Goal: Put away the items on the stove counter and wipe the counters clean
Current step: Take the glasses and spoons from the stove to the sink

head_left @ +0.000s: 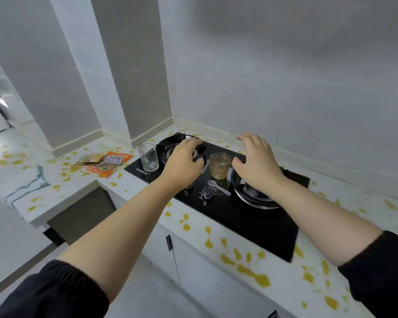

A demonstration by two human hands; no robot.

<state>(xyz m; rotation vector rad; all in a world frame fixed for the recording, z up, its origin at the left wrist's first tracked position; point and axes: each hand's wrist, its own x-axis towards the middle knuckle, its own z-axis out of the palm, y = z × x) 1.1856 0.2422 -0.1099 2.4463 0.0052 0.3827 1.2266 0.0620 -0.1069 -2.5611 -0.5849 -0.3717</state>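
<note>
A black glass gas stove [257, 223] is set into a white counter [285, 292] spattered with yellow stains. Between the burners stands an amber ribbed glass [220, 165]. A small white plastic spoon [218, 188] lies in front of it. A clear tall glass [149, 157] stands at the stove's left edge. Orange snack wrappers [106, 162] lie on the counter to the left. My left hand [184, 161] hovers over the left burner, fingers loosely curled, holding nothing. My right hand [255, 162] hangs beside the amber glass, fingers spread, not touching it.
Two metal stove knobs [207, 192] sit at the front of the stove. The right burner ring [255, 198] lies under my right wrist. White tiled walls close off the back and the right. A lower counter [21, 175] with a blue-edged cloth extends left. Cabinet doors sit below.
</note>
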